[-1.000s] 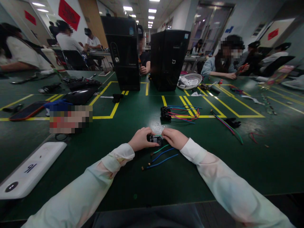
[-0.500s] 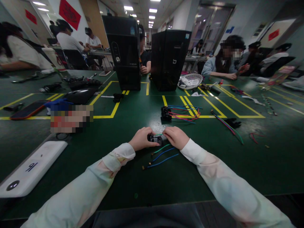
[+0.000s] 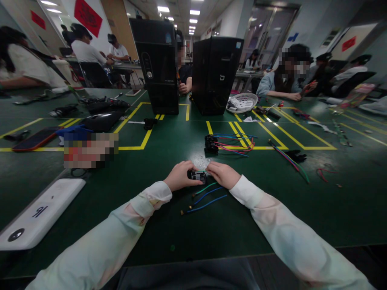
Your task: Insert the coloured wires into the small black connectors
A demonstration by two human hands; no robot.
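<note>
My left hand (image 3: 182, 176) grips a small black plastic housing (image 3: 198, 176) with an open, slotted top, thumb along its near side. From the right, my right hand (image 3: 223, 174) pinches a green wire (image 3: 202, 171) that lies across the housing's far edge; whether its end is seated there I cannot tell. Just below my hands, another green wire (image 3: 206, 189) and two blue wires (image 3: 208, 203) with brass-coloured end terminals lie on the green table. Farther off sits a black connector block (image 3: 211, 143) with several red and blue wires running out to the right.
Two black computer towers (image 3: 157, 68) stand at the back, a white basket (image 3: 242, 102) beside the right one. A white device (image 3: 42, 213) lies at left, near an orange-edged phone (image 3: 36, 139). A wire bundle (image 3: 288, 161) lies at right. Other people sit around the tables.
Almost nothing differs. My right hand has shifted very slightly along the green wire, while my left hand keeps the black housing in the same spot.
</note>
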